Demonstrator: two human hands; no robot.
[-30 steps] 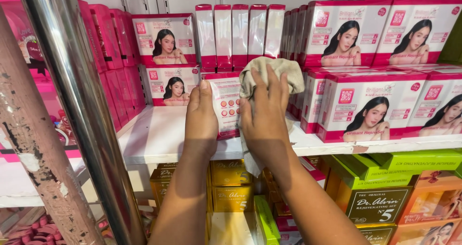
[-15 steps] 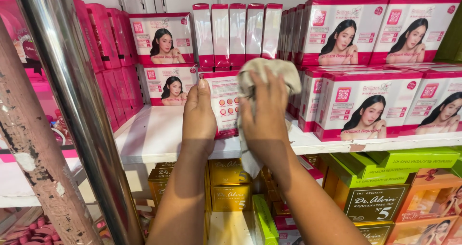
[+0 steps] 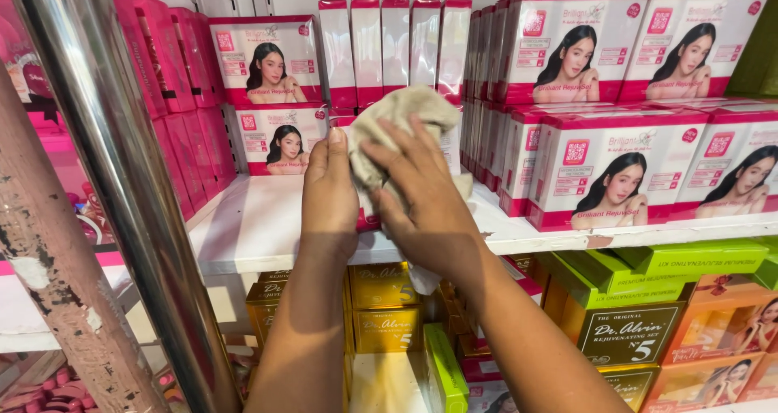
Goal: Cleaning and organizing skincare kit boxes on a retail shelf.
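My left hand (image 3: 331, 190) grips the side of a pink-and-white carton (image 3: 369, 217) held upright over the white shelf (image 3: 251, 226); most of the carton is hidden behind my hands. My right hand (image 3: 421, 194) presses a crumpled beige cloth (image 3: 401, 117) against the front and top of that carton. Both forearms reach up from below.
Rows of pink-and-white cartons (image 3: 616, 166) with a portrait fill the shelf on the right and behind (image 3: 271, 64). Yellow boxes (image 3: 385, 308) and green and orange boxes (image 3: 648, 316) stand on the lower shelf. A shiny metal pole (image 3: 121, 178) and a peeling post (image 3: 57, 299) rise at the left.
The cloth has spread across the carton's front under my right hand, covering the printed face that showed before. Both hands stay at the same spot on the shelf.
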